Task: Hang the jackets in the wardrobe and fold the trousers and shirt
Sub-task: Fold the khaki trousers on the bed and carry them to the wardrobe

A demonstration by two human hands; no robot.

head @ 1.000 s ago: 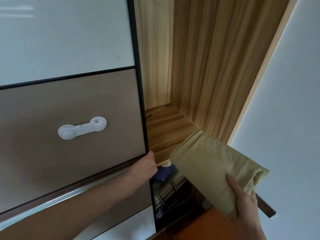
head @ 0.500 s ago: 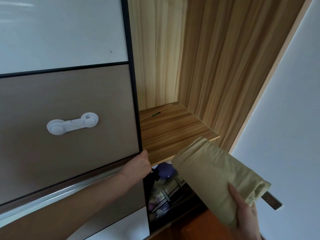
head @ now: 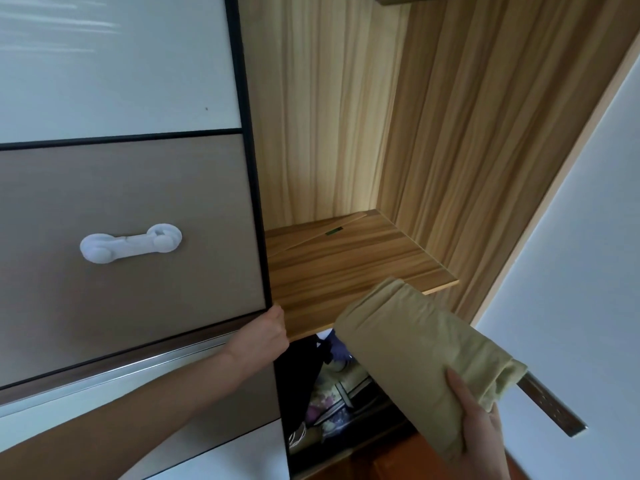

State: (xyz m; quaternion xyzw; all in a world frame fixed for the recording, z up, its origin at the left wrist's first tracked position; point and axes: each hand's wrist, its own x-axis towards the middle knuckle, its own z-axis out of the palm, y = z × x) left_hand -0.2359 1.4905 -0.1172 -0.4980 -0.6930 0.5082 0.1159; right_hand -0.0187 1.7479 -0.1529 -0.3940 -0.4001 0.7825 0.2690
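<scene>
Khaki folded garment (head: 412, 355) held in right hand (head: 479, 434), long axis aimed up-left at wooden shelf (head: 349, 268) just beyond. Sliding door (head: 131, 223) edge gripped by left hand (head: 268, 336).

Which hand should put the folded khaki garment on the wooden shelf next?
Probably the right hand: it already grips the folded khaki garment, whose far end hangs just off the wooden shelf. The left hand is holding the sliding door's edge.

Right hand (head: 479, 434) holds folded khaki trousers (head: 415, 355); left hand (head: 266, 332) grips wardrobe door (head: 138, 220).
</scene>
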